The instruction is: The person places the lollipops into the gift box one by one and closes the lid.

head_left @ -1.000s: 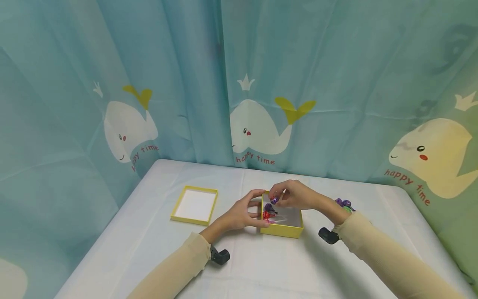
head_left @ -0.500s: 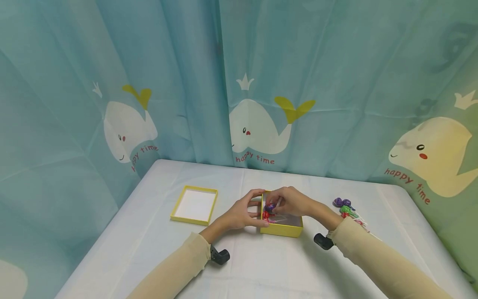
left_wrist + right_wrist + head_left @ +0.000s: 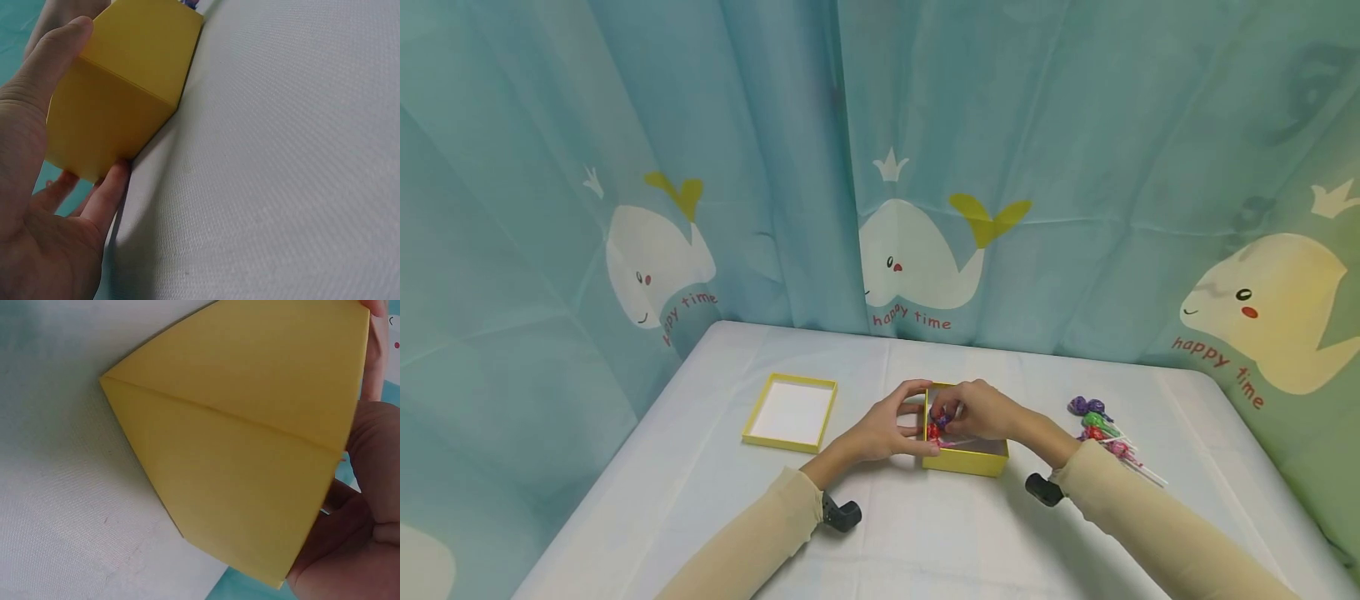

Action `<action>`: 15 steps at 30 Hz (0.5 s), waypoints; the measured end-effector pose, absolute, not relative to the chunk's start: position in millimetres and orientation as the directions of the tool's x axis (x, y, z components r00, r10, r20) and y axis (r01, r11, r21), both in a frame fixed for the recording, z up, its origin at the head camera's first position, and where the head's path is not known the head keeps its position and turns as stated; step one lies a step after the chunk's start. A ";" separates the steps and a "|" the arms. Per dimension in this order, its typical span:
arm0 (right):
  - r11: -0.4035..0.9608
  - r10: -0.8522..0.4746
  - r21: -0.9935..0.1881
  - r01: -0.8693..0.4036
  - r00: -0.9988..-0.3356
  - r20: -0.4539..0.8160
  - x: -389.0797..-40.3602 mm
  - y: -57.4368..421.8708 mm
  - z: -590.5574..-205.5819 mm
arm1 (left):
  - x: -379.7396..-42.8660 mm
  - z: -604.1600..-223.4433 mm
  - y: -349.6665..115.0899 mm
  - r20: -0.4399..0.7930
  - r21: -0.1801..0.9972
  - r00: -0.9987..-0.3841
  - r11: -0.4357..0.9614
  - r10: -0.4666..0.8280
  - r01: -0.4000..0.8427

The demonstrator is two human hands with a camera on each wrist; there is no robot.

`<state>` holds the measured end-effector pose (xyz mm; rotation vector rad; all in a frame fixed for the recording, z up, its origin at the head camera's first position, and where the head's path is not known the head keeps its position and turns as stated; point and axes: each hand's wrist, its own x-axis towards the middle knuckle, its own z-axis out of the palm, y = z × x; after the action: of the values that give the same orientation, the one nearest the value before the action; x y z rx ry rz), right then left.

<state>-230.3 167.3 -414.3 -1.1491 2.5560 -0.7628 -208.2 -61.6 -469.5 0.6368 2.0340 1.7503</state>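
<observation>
A yellow open-topped box [image 3: 966,463] stands on the table. My left hand [image 3: 880,429] holds its left side, thumb at the front corner and fingers spread toward the back; the left wrist view shows thumb and fingers around the box [image 3: 112,112]. My right hand [image 3: 988,412] reaches over the box's right part, its fingertips down inside, pinching a purple-wrapped lollipop [image 3: 942,421]. Red-wrapped lollipops [image 3: 933,432] lie beside it at the box's left wall. In the right wrist view the box wall hides the fingertips of the right hand [image 3: 344,556].
To the left lies the box's yellow-rimmed lid [image 3: 793,410], white inside facing up. Right of the right forearm lie several lollipops: purple [image 3: 1078,406], green [image 3: 1093,421], red [image 3: 1094,433] and pink [image 3: 1120,450]. A blue whale-print curtain [image 3: 805,250] hangs behind the table.
The right hand has lowered the purple lollipop into the box and moved slightly toward the front. Its forearm has shifted, uncovering more lollipops on the right. The left hand stays in place.
</observation>
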 end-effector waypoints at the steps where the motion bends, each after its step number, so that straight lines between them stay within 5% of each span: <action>1: 0.558 -0.747 -0.543 -0.627 -0.665 0.001 -230.2 167.0 -414.4 | -208.1 -469.4 -61.6 0.006 0.989 -0.824 0.121 0.566 0.090; 15: 0.589 -0.726 -0.472 -0.656 -0.686 0.048 -226.9 163.1 -419.0 | -208.5 -469.9 -61.2 0.008 0.988 -0.822 0.122 0.569 0.093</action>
<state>-226.9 163.1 -419.0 -1.1672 2.6644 -0.6992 -208.5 -61.2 -469.9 0.6422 2.0337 1.7471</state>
